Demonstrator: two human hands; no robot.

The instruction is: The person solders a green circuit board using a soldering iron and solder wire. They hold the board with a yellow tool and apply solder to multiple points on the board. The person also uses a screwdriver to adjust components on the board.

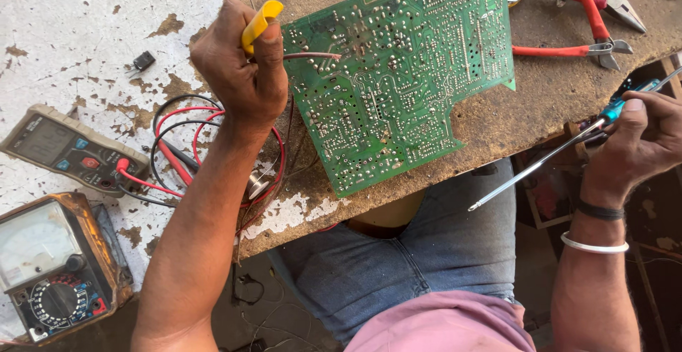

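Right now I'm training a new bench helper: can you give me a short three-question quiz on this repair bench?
1. True or false: the green circuit board lies solder side up on the bench.
2. What does the left hand hold? A) a yellow-handled tool B) red pliers C) a tape roll
3. Fill in: the right hand holds a long ___ with a blue handle.

Key:
1. True
2. A
3. screwdriver; its tip hangs off the bench edge, over the person's lap.
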